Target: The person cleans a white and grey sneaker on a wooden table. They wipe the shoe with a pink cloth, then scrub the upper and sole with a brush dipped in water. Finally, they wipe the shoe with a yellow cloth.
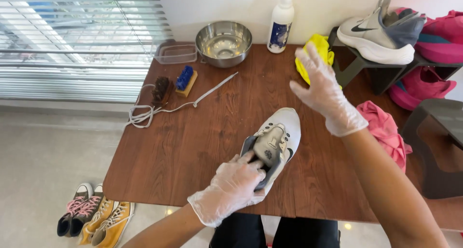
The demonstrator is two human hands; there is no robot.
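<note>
Brown wooden bench fills most of the view, window blinds at 10 o'clock. Dark shoe rack at 2 o'clock off the bench's far right corner, a grey-and-white sneaker on top, pink shoes beside and under it. Pink cloth at 3 o'clock on the bench edge. White sneaker sits on the bench near centre, slightly toward 5 o'clock, toe pointing to 1 o'clock, laces out, tongue pulled up. My left hand, gloved in clear plastic, at 6 o'clock, its grip clenched on the white sneaker at the heel and collar, fingers inside the opening. My right hand, also gloved, at 2 o'clock of the sneaker, lifted above the bench, grip released, fingers spread, holding nothing. Steel bowl at 12 o'clock on the far edge, clear plastic tub just left of it, white bottle just right of it. Yellow cloth at 1 o'clock, partly behind my right hand. White lace bundled at 9 o'clock near the left edge. Brown brush and blue brush side by side at 10 o'clock, a thin white stick next to them. On the floor at 8 o'clock: yellow high-tops and black high-tops with pink laces.
</note>
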